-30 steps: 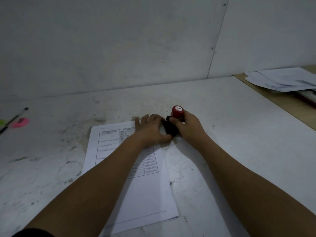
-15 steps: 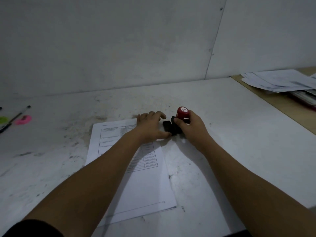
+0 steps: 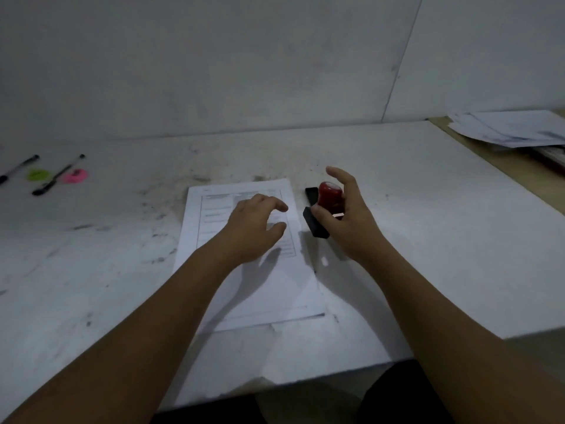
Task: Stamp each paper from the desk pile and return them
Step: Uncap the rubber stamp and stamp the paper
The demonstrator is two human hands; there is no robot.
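A printed form sheet lies on the white desk in front of me. My right hand grips a stamp with a red handle and black base, lifted and tilted just right of the sheet's top corner. A small black ink pad lies on the desk behind the stamp. My left hand hovers over the sheet's upper part with fingers loosely curled, holding nothing. The pile of papers rests at the far right on a wooden surface.
Two black pens lie at the far left beside a green round item and a pink one. A white wall rises behind the desk. The desk's front edge runs close to my body.
My right hand has lifted the stamp off the ink pad and tilted it. My left hand let go of the pad and moved left over the sheet.
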